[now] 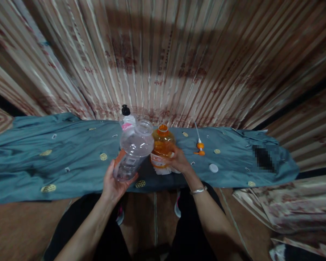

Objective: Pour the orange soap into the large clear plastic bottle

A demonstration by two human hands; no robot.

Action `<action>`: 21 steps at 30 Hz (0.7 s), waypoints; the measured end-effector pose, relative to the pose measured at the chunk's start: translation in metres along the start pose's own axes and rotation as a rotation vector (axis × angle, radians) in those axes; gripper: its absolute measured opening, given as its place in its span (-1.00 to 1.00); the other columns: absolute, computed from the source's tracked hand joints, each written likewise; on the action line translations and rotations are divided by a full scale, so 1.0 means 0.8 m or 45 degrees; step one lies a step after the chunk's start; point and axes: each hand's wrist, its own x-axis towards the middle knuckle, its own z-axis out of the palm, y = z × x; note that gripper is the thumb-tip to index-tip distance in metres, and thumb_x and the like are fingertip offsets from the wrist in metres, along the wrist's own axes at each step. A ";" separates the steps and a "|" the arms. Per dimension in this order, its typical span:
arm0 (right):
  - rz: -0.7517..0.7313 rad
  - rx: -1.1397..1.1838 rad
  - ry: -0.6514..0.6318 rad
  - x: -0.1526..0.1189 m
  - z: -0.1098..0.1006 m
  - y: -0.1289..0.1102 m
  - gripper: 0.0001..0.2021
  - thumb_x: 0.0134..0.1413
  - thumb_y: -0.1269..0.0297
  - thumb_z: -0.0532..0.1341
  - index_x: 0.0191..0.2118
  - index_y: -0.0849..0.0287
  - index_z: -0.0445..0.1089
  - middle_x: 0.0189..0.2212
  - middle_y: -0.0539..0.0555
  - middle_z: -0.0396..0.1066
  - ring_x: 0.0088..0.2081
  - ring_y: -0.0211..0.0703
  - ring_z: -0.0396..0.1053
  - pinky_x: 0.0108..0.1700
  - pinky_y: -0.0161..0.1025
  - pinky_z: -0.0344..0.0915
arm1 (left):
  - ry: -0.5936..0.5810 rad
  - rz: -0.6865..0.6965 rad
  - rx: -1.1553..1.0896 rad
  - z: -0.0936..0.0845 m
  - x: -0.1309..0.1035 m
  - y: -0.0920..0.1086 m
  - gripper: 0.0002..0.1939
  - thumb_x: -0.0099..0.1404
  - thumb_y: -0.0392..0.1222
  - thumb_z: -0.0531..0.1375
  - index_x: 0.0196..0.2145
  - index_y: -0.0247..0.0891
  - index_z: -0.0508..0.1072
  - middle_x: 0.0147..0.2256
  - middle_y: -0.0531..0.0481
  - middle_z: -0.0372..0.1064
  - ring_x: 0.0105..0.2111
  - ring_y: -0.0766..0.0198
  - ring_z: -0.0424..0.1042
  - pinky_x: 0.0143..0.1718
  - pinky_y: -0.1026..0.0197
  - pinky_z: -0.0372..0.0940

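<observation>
My left hand (114,185) is wrapped round the lower part of a clear plastic bottle (137,145), held tilted with its wide mouth uncapped. My right hand (178,159) grips an orange see-through bottle (161,145) by its side; its mouth is open too. White crumpled material, maybe a tissue, shows under the orange bottle's base. Behind the clear bottle stands another bottle with a black cap (125,110) and a pink-and-white label, partly hidden. An orange pump head (200,146) with a thin white tube lies to the right of the orange bottle.
A white round lid (213,168) lies on the blue-green cloth (78,152) with yellow patterns that covers the long surface. At its right end is a blurred dark object (264,159). Pleated curtains (163,65) hang behind. My knees are close to the front edge.
</observation>
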 end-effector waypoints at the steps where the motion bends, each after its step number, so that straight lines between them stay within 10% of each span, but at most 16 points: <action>1: 0.019 -0.014 -0.012 -0.003 -0.002 -0.002 -0.28 -0.15 -0.10 0.70 0.14 0.02 0.62 0.13 0.16 0.71 0.18 0.22 0.66 0.35 0.18 0.52 | 0.004 -0.004 0.001 -0.001 0.000 -0.001 -0.45 0.56 0.00 0.09 0.41 -0.17 0.40 -0.17 -0.24 0.74 -0.32 -0.12 0.76 -0.39 -0.04 0.65; 21: -0.023 -0.268 0.230 -0.031 -0.055 -0.018 -0.28 -0.08 -0.15 0.62 0.15 0.12 0.56 0.10 0.27 0.71 0.12 0.34 0.69 0.28 0.27 0.58 | 0.122 0.082 0.001 0.001 -0.002 0.006 -0.62 0.50 -0.01 0.18 0.16 -0.09 0.58 -0.23 -0.13 0.73 -0.34 -0.07 0.74 -0.43 0.01 0.64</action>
